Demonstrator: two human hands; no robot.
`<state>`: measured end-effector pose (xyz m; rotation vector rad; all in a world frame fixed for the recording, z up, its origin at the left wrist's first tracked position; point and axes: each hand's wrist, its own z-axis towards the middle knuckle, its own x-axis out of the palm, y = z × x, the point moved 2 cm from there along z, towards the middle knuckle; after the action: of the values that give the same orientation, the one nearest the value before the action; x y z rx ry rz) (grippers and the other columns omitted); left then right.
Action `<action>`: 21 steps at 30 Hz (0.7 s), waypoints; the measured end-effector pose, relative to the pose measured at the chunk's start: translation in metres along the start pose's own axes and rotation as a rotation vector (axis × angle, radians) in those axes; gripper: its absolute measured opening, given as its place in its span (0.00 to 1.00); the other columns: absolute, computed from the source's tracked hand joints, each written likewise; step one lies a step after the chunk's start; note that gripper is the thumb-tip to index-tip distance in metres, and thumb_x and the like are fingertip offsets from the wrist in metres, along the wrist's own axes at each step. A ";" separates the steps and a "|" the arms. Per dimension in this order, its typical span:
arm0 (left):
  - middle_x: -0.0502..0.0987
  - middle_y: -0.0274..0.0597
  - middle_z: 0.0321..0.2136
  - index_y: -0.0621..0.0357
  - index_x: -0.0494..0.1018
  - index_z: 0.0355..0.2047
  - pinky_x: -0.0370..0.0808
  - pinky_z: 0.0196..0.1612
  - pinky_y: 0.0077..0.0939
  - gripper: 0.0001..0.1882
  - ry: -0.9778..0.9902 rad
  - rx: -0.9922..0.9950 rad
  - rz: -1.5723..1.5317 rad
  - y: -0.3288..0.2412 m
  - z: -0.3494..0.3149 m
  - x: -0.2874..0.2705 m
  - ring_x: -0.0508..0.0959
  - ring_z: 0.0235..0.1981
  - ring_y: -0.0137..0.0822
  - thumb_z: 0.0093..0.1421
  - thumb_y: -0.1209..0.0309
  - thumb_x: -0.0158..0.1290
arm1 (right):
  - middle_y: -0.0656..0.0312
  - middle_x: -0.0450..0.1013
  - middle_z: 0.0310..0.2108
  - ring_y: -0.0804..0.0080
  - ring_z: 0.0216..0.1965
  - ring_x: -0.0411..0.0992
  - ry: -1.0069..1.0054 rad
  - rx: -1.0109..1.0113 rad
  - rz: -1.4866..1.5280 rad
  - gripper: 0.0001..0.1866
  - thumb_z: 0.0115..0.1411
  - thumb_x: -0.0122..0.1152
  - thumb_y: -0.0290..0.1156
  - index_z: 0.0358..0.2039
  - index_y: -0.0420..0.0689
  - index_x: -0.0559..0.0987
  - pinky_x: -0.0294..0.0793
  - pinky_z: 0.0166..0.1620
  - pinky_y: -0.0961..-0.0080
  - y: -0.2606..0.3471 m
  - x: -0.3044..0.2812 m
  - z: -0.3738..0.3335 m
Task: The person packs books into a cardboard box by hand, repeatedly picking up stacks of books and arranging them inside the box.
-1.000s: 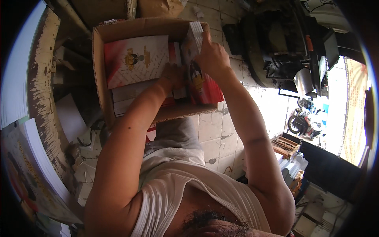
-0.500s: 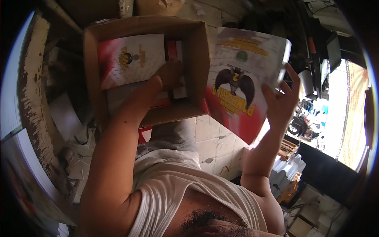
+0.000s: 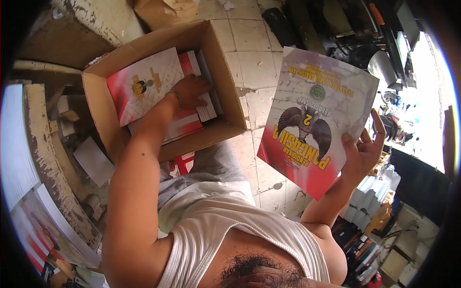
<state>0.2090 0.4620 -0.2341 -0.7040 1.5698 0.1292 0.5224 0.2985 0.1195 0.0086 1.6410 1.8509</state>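
Note:
My right hand (image 3: 362,153) grips a red-and-white paperback book (image 3: 307,122) by its lower right edge, thumb on the cover and the other fingers at the edge and behind. The cover shows a dark winged emblem, and the print is upside down to me. My left hand (image 3: 191,93) reaches into an open cardboard box (image 3: 218,137), its fingers spread over the edge of a stack of books inside. Beside that hand lies a like red-and-white book (image 3: 144,84), face up on others. The left fingertips are partly lost against the books.
The box leans near my legs, by a red plastic object (image 3: 185,163). At the left stand tall stacks of printed books (image 3: 53,225) and a worn wooden ledge (image 3: 48,129). Bundled paper (image 3: 372,192) lies at the right. Tiled floor (image 3: 254,72) runs between.
My view has shifted, so the box appears farther left. The book in my right hand has swung to face me more fully. My left hand stays on the books in the box.

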 end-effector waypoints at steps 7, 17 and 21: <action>0.67 0.45 0.61 0.40 0.71 0.61 0.63 0.61 0.44 0.31 -0.002 -0.002 0.112 -0.007 0.013 0.001 0.66 0.62 0.46 0.60 0.43 0.54 | 0.39 0.78 0.47 0.64 0.42 0.82 -0.066 0.064 -0.004 0.42 0.51 0.64 0.13 0.67 0.40 0.61 0.80 0.39 0.83 -0.025 -0.018 -0.007; 0.68 0.48 0.63 0.54 0.74 0.57 0.55 0.69 0.53 0.31 0.073 -0.107 0.019 -0.015 0.009 0.003 0.61 0.68 0.49 0.63 0.45 0.52 | 0.40 0.79 0.46 0.63 0.44 0.81 0.006 0.047 -0.038 0.42 0.50 0.62 0.12 0.67 0.38 0.60 0.80 0.41 0.81 -0.015 -0.015 0.000; 0.65 0.44 0.67 0.51 0.73 0.61 0.42 0.74 0.56 0.32 -0.004 -0.171 0.135 -0.017 0.002 0.011 0.54 0.72 0.49 0.65 0.44 0.49 | 0.38 0.78 0.47 0.59 0.46 0.81 0.162 -0.048 0.116 0.43 0.50 0.60 0.12 0.68 0.34 0.57 0.81 0.47 0.73 0.023 0.000 0.019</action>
<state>0.2194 0.4456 -0.2393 -0.7293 1.6153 0.3686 0.5194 0.3153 0.1442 -0.0694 1.7365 2.0243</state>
